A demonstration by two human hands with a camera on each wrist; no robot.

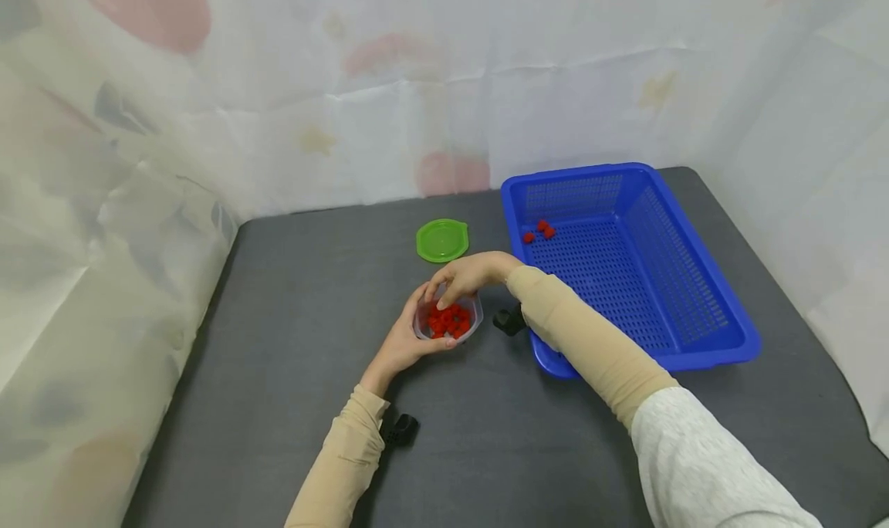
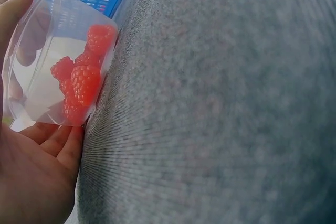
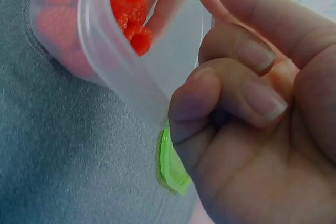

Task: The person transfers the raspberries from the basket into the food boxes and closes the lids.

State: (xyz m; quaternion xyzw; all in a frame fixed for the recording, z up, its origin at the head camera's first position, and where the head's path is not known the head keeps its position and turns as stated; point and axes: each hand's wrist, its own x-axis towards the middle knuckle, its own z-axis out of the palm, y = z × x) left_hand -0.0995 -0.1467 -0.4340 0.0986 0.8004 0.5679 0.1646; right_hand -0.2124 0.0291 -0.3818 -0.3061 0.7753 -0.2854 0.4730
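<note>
A small clear plastic container (image 1: pixel 478 313) sits tilted on the table, with several red raspberries (image 1: pixel 451 323) at its bottom. My left hand (image 1: pixel 403 344) grips it from the left, thumb along the near side and fingers round the far side. From above, my right hand (image 1: pixel 474 272) reaches over the container's far rim, its thumb and fingertips inside, above the raspberries. In the right wrist view its other fingers (image 3: pixel 194 95) are bent beside the container wall. No raspberry shows between its fingers, though the index fingertip is partly hidden.
A large blue perforated basket (image 1: pixel 625 296) stands on the right, with a few raspberries (image 1: pixel 546 231) in its far left corner. Behind the container lies a green lid (image 1: pixel 442 240) on the grey tabletop (image 1: pixel 292 343). Patterned white sheets (image 1: pixel 278 142) enclose the table.
</note>
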